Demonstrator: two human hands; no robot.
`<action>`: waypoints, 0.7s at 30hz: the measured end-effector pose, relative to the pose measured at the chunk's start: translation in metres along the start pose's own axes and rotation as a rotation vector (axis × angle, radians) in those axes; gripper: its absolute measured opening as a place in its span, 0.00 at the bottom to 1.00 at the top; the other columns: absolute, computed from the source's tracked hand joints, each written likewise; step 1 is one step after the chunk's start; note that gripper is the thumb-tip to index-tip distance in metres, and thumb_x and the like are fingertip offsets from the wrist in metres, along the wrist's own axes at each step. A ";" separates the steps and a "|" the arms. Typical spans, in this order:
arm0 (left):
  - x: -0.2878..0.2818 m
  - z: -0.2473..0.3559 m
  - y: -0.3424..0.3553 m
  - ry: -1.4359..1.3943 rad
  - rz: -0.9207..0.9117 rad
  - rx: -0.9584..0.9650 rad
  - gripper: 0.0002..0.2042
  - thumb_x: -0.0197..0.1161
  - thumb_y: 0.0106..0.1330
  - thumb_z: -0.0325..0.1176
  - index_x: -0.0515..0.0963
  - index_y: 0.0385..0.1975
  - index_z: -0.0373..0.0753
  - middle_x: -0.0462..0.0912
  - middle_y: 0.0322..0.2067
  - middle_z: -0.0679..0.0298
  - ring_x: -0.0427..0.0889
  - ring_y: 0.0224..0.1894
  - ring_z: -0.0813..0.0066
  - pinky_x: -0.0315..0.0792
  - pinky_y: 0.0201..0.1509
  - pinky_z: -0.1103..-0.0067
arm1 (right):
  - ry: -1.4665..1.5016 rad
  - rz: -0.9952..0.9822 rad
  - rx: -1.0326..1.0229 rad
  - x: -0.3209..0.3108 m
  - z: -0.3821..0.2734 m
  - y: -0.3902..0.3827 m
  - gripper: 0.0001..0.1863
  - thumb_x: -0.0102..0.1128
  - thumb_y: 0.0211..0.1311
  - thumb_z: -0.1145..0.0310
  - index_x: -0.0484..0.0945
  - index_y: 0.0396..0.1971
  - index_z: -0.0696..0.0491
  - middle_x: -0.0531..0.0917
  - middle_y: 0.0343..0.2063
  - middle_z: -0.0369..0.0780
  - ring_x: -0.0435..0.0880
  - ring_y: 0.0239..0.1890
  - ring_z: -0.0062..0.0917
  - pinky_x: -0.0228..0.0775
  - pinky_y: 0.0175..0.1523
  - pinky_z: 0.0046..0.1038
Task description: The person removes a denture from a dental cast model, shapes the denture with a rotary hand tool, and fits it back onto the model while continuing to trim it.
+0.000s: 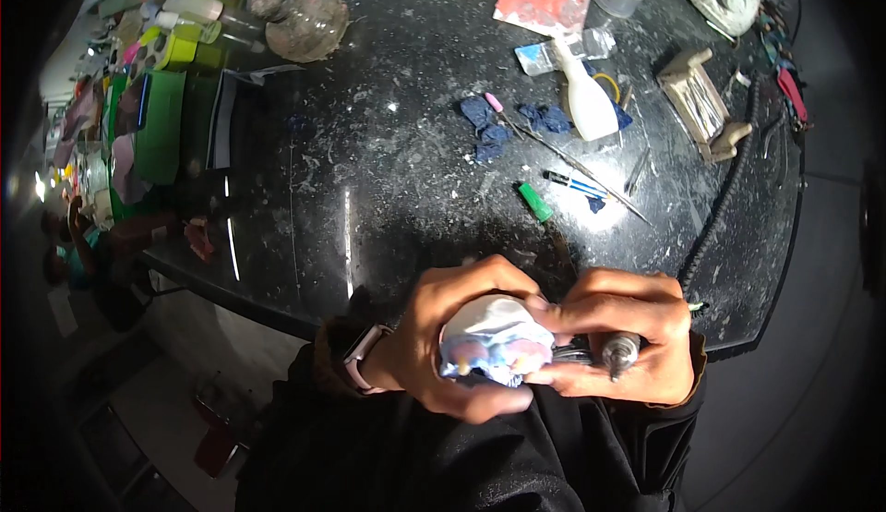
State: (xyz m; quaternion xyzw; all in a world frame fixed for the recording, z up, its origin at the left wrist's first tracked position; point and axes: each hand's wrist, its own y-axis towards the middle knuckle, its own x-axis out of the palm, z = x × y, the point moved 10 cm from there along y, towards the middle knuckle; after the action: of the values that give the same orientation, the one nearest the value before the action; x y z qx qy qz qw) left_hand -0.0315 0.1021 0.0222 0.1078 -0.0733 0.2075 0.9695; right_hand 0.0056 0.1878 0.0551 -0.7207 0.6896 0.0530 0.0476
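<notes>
Just over the table's near edge, my left hand (434, 327) wraps round a dental cast (496, 316), its fingers curled along the far and near sides. The cast has a white plaster base, with blue and pink material on the side nearest me. Against its right side sits my right hand (637, 304), thumb and fingers bent and touching or almost touching the cast. A metal rotary handpiece (620, 353) is gripped in that hand, its narrow end pointing toward me. Whether its tool tip carries a bur cannot be made out.
Beyond my hands lie a green cap (534, 202), a blue pen-like tool (574, 184), a long thin instrument (581, 170) and blue wax scraps (489, 129). A white bottle (589, 101) and wooden holder (699, 106) lie farther off. A black coiled cord (724, 203) runs down the right.
</notes>
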 end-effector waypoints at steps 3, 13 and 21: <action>0.014 -0.021 -0.011 -0.434 -0.038 -0.081 0.34 0.65 0.42 0.45 0.66 0.47 0.26 0.75 0.39 0.53 0.79 0.39 0.69 0.72 0.43 0.76 | -0.028 -0.039 0.029 -0.001 -0.001 -0.004 0.18 0.74 0.40 0.71 0.80 0.34 0.61 0.78 0.21 0.40 0.78 0.21 0.23 0.67 0.23 0.23; 0.019 -0.027 -0.011 -0.426 -0.060 -0.228 0.38 0.61 0.41 0.54 0.66 0.43 0.22 0.73 0.35 0.50 0.77 0.36 0.66 0.71 0.38 0.76 | -0.038 0.014 -0.018 -0.003 -0.003 -0.003 0.21 0.76 0.37 0.70 0.81 0.36 0.59 0.78 0.27 0.38 0.79 0.26 0.20 0.71 0.27 0.21; 0.011 -0.012 -0.013 -0.416 0.049 0.071 0.30 0.60 0.43 0.44 0.67 0.43 0.26 0.73 0.36 0.55 0.77 0.34 0.70 0.71 0.36 0.78 | -0.085 0.004 0.003 0.006 -0.006 0.000 0.34 0.79 0.30 0.64 0.78 0.44 0.59 0.73 0.27 0.36 0.75 0.28 0.19 0.69 0.33 0.20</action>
State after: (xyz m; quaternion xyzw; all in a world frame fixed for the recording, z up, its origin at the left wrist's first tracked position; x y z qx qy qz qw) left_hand -0.0145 0.0975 0.0102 0.1807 -0.2670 0.2069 0.9237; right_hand 0.0054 0.1814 0.0601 -0.7162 0.6886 0.0829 0.0778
